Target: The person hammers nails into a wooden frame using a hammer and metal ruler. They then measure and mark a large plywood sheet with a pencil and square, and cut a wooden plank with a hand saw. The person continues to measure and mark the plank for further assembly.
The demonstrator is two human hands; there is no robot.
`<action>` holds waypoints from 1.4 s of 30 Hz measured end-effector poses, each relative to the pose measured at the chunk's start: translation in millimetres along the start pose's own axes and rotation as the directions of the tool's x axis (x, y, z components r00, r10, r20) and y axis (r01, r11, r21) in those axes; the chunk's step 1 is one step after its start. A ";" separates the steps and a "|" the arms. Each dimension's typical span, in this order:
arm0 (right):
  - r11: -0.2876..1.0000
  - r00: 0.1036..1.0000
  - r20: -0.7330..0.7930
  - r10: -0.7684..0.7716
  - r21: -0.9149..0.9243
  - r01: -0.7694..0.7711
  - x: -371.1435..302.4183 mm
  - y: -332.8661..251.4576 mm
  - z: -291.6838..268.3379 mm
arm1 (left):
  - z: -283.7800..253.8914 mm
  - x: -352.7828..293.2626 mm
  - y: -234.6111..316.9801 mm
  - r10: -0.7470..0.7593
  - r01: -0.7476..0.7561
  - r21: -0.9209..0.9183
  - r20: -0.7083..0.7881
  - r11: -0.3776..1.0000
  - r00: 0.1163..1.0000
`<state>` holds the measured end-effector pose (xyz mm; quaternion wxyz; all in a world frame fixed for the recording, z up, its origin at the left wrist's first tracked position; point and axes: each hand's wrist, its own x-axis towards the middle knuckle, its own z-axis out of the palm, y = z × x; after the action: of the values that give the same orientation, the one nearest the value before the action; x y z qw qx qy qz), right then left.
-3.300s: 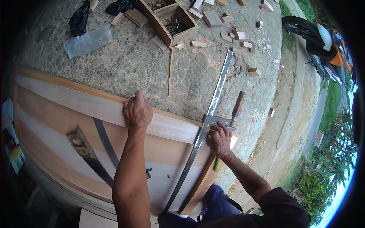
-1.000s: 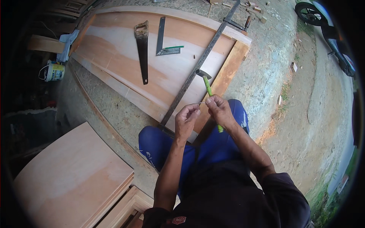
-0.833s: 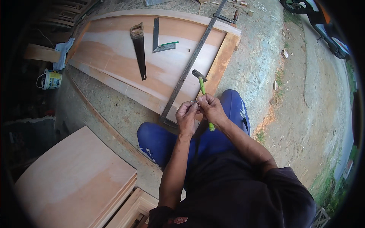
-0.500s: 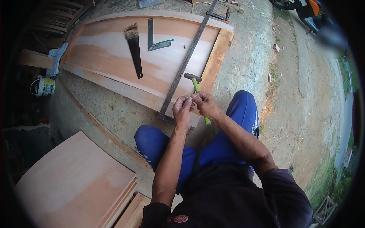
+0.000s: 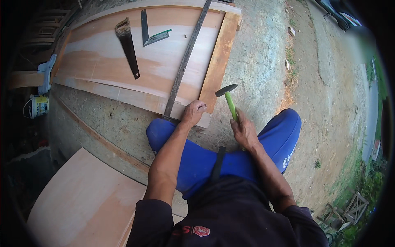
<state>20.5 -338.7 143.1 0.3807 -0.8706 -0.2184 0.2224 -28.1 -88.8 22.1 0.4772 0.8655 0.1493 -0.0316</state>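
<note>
Green-handled hammer (image 5: 230,103) beside one corner of a framed panel (image 5: 98,53)

Right grip (image 5: 246,133): closed around the hammer's handle, the head pointing forward, just beside the outer edge of the end strip (image 5: 218,61). The fingers take the handle well behind the head, presumably to leave it free of the hand. Left grip (image 5: 194,112): fingers drawn together at the near end of that strip, apparently steadied by the panel's corner; whether they pinch something small cannot be told.

Around the grips, the panel lies just beyond two blue-clad knees (image 5: 284,127), spread wide, probably to give both arms room. One clamp bar (image 5: 187,59) crosses it near the end strip, likely to keep the long sides pressed together. On its face, well apart from the hands, rest one handsaw (image 5: 129,51), one square (image 5: 145,31) with a green edge, and one dark piece (image 5: 185,36) too small to identify. Both tools seem laid there to stay reachable without crowding the corner.

Farther out: one bucket (image 5: 40,106) and one pale cloth (image 5: 46,74) at the left; one large sheet (image 5: 86,201) at lower left, any beneath it uncountable; two distinguishable offcuts (image 5: 291,31) on the ground (image 5: 257,53) at the right.
</note>
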 end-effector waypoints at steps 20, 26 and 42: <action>0.981 0.978 0.171 -0.119 -0.135 0.143 7.3 9.6 4.8 | 17.9 -1.3 11.2 -0.002 0.018 0.143 -0.109 0.990 0.994; 0.954 0.950 0.278 -0.141 -0.218 0.205 16.9 9.5 -3.4 | 19.1 1.6 15.1 -0.035 0.056 0.215 -0.100 0.975 0.994; 1.000 0.990 0.136 -0.022 0.008 0.021 20.0 3.5 -15.9 | 2.0 4.7 8.0 -0.047 0.052 -0.118 0.047 0.992 0.998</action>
<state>46.1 -338.8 145.8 0.3701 -0.8497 -0.2525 0.2780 -21.1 -93.4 26.6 0.5302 0.8306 0.1617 -0.0537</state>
